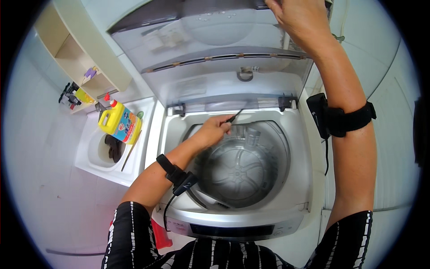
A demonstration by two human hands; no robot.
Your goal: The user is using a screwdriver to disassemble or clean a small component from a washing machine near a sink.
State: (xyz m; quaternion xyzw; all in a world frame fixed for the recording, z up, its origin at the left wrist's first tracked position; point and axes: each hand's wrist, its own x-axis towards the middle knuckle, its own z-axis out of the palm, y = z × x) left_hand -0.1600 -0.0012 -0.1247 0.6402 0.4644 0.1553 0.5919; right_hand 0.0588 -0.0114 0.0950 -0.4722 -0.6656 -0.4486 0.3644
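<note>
My left hand [217, 130] grips a thin tool [232, 117] with a black handle and a narrow tip pointing up and right, over the back rim of the open washing machine tub [237, 175]. My right hand [298, 18] is raised at the top edge of the smoky see-through lid [197, 80], holding it upright. The lid has a hinged fold across its middle. The metal tub below shows a ribbed bottom and a small fitting on its back wall. The control panel [230, 230] runs along the machine's front.
At my left, a white sink [85, 157] holds dark cloth [114, 148], with a yellow jug [121, 123] and a thin stick on its ledge. A cream cabinet [67, 40] with small bottles hangs above. A tiled wall stands at right. A red object [161, 235] lies low by the machine.
</note>
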